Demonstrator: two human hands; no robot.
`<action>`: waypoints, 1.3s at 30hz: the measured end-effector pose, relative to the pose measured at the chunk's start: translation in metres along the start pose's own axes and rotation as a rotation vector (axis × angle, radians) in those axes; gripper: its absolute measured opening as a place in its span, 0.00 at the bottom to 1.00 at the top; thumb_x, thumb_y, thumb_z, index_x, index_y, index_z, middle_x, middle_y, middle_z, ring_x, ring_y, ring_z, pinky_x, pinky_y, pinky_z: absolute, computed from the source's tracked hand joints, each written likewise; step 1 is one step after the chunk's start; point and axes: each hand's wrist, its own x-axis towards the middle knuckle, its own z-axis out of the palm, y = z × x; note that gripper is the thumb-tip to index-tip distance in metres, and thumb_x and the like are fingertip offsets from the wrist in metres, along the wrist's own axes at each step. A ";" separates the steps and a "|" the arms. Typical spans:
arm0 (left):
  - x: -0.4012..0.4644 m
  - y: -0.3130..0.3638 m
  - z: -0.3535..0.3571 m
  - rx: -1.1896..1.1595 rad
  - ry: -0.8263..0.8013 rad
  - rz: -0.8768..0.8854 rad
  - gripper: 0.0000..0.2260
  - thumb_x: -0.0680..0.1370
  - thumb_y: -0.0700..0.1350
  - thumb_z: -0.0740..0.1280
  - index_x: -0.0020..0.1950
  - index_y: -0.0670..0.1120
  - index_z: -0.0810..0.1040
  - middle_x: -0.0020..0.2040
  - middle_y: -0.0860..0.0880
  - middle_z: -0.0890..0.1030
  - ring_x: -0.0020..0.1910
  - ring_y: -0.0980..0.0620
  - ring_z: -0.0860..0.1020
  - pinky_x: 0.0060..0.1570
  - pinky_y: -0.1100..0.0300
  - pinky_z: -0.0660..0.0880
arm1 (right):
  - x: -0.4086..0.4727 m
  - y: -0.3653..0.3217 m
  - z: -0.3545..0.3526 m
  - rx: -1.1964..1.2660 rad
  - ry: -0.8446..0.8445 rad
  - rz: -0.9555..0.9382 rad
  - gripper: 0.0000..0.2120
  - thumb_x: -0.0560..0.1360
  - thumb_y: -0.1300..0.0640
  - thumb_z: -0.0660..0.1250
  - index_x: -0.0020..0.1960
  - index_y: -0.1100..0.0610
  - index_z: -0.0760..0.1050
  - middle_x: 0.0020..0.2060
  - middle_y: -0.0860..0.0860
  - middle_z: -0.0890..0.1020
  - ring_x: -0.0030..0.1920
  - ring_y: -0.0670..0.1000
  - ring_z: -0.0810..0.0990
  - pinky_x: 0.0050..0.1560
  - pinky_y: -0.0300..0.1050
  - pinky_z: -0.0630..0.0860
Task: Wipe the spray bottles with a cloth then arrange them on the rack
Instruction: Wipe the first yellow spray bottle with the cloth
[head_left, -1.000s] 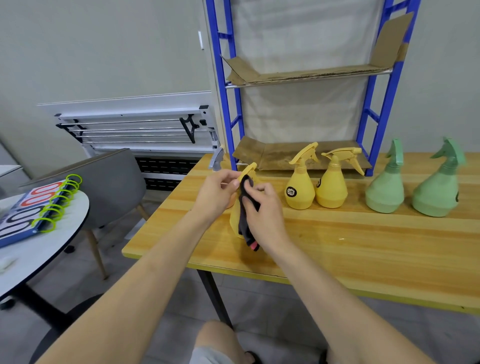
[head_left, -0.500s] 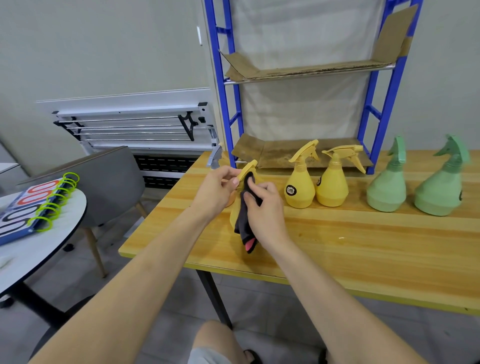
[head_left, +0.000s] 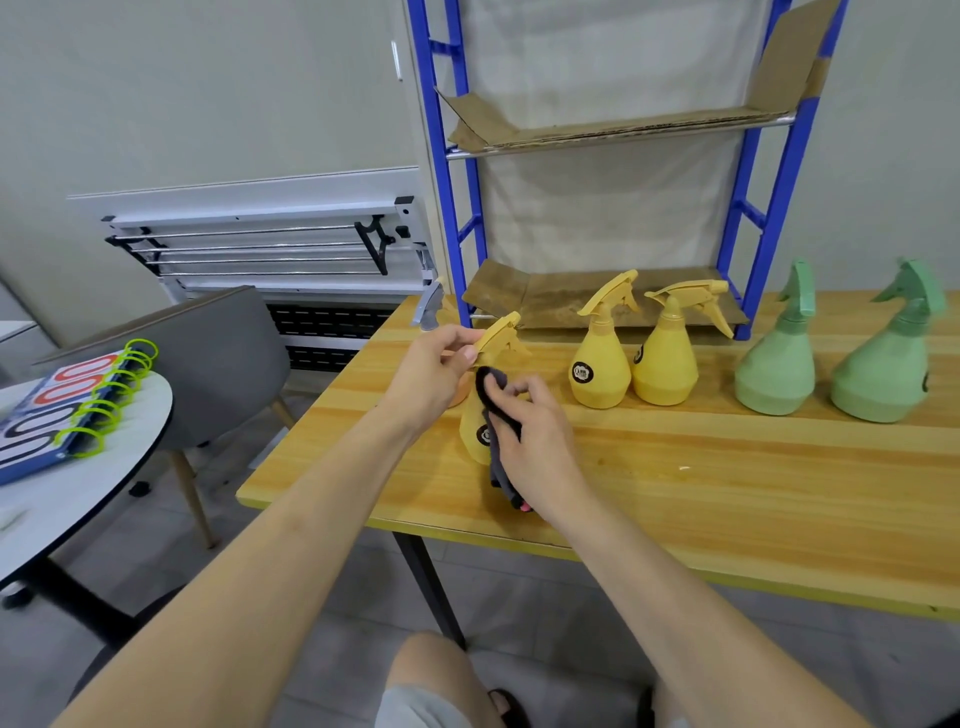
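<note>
I am seeing the left hand (head_left: 434, 371) pinching the trigger head of a yellow spray bottle (head_left: 480, 415) near the surface's (head_left: 727, 493) left end, while the right hand's (head_left: 537, 441) fingers are curling a dark cloth (head_left: 493, 415) against it. 2 yellow bottles (head_left: 631, 364) and 2 green bottles (head_left: 831, 374) are standing before the blue rack (head_left: 769, 197); a grey-topped bottle (head_left: 430, 310) is peeking behind the left hand.

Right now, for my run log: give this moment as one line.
step: wiping | left hand: holds yellow bottle by its trigger head | right hand: rubs dark cloth on it | rack: no bottles
</note>
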 end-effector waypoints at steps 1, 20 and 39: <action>-0.001 0.000 0.000 -0.001 0.005 0.005 0.12 0.85 0.41 0.61 0.64 0.49 0.81 0.56 0.53 0.83 0.57 0.57 0.79 0.52 0.65 0.72 | -0.002 0.001 0.000 -0.052 -0.013 -0.022 0.20 0.80 0.62 0.68 0.71 0.50 0.77 0.53 0.45 0.73 0.48 0.47 0.77 0.47 0.49 0.80; -0.005 -0.005 0.012 -0.223 0.066 -0.076 0.14 0.87 0.43 0.59 0.66 0.50 0.81 0.59 0.51 0.83 0.59 0.54 0.81 0.48 0.64 0.74 | -0.003 0.003 -0.009 -0.297 0.056 -0.124 0.23 0.78 0.64 0.69 0.71 0.50 0.77 0.55 0.49 0.73 0.54 0.52 0.76 0.39 0.47 0.80; -0.013 -0.041 0.023 -0.141 0.078 -0.146 0.09 0.81 0.43 0.70 0.61 0.48 0.81 0.57 0.52 0.83 0.58 0.53 0.80 0.59 0.55 0.78 | 0.005 0.010 -0.015 -0.231 0.007 0.100 0.16 0.82 0.52 0.66 0.69 0.46 0.78 0.52 0.42 0.76 0.50 0.48 0.78 0.44 0.48 0.79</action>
